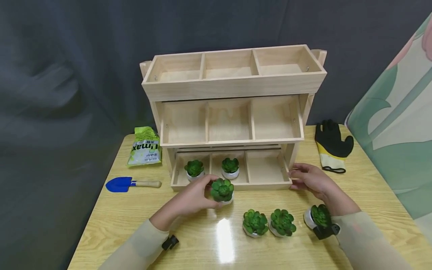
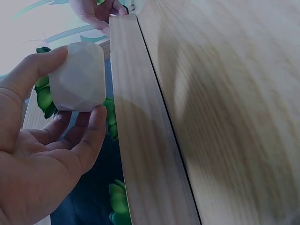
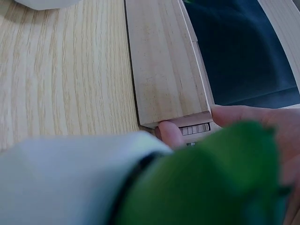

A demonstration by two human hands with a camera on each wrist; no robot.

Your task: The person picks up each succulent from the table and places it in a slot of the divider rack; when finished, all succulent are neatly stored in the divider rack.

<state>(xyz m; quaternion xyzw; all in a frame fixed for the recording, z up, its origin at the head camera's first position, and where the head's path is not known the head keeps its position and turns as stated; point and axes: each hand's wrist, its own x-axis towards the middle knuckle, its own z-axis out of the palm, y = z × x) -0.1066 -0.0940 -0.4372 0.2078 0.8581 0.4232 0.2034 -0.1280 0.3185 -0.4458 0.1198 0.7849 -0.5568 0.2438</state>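
Observation:
In the head view my left hand (image 1: 194, 195) holds a small potted succulent (image 1: 222, 190) just in front of the bottom tier of a wooden planter shelf (image 1: 233, 84). The left wrist view shows its white faceted pot (image 2: 78, 77) pinched between thumb and fingertips, tilted on its side in that view. My right hand (image 1: 312, 180) grips the right end of the bottom tray (image 1: 266, 186). Two succulents sit in this tray, one in the left compartment (image 1: 194, 168) and one in the middle compartment (image 1: 230, 167). The tray's right compartment (image 1: 264, 167) holds nothing.
On the table in front stand two succulents, one (image 1: 255, 222) beside another (image 1: 282, 222). A third succulent (image 1: 320, 216) is beneath my right wrist. A blue trowel (image 1: 121, 184) and green bag (image 1: 146, 148) lie left, a black-and-yellow glove (image 1: 332, 144) right.

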